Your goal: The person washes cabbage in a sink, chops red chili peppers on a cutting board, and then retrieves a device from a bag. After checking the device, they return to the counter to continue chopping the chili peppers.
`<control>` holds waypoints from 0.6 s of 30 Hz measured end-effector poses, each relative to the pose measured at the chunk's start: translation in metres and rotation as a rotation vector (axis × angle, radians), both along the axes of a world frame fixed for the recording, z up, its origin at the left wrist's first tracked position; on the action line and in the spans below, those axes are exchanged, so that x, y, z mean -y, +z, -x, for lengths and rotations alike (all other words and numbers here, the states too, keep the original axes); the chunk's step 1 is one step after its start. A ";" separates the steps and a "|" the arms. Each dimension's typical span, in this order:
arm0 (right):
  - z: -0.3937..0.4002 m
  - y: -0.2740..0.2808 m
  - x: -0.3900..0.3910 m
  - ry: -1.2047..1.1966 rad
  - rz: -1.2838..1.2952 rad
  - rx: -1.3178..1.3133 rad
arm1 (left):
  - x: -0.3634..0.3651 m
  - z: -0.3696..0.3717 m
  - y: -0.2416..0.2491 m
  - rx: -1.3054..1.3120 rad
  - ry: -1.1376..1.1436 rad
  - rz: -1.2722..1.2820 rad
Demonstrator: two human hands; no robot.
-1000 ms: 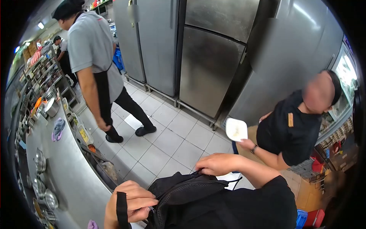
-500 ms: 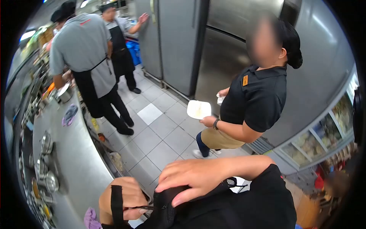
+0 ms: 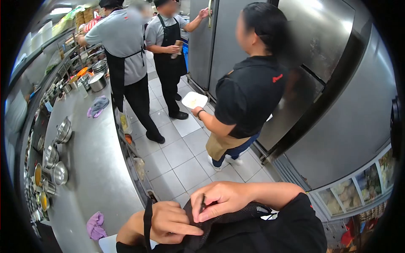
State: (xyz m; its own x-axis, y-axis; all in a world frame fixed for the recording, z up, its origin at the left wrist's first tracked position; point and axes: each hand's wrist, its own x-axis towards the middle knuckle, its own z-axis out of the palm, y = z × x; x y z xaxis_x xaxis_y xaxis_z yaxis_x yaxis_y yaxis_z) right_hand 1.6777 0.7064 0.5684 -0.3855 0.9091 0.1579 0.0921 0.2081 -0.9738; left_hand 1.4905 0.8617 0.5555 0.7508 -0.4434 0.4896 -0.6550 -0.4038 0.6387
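Observation:
Low in front of my body is a black mesh fabric item (image 3: 249, 211), its full shape hidden by my hands and dark sleeve. My right hand (image 3: 225, 200) is closed, thumb and fingers pinching a short dark strap (image 3: 202, 202) at its edge. My left hand (image 3: 168, 221) lies against the item's left side, index finger reaching along the mesh and the other fingers curled on it. A black band (image 3: 147, 221) crosses that wrist and stands up beside it.
A steel counter (image 3: 93, 160) on the left carries metal bowls (image 3: 61, 173), a purple cloth (image 3: 96, 225) and a grey-purple cloth (image 3: 98, 106). A person in black (image 3: 249, 92) holds a white plate (image 3: 194, 100). Two people in aprons stand farther back, near steel refrigerators (image 3: 312, 50).
My right hand has gone from fingers spread over the black item to a pinch on its strap. My left index finger now extends rightward. The person with the plate has turned and stepped leftward.

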 end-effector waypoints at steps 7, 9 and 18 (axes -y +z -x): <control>-0.066 -0.011 -0.031 -0.086 -0.096 0.039 | -0.036 -0.046 0.001 0.137 0.116 -0.124; -0.099 -0.016 -0.036 -0.170 -0.111 0.077 | -0.054 -0.062 0.003 0.157 0.101 -0.090; -0.259 -0.112 -0.032 -0.479 0.207 -0.185 | -0.128 -0.119 0.019 0.191 0.213 0.025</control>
State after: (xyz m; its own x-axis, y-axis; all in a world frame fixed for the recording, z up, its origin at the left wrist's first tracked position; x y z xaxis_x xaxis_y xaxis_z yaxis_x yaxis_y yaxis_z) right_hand 1.9369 0.7389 0.4563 0.0959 0.9952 -0.0170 -0.0475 -0.0125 -0.9988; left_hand 1.6090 0.9896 0.5749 0.7192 -0.2712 0.6397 -0.6661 -0.5310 0.5238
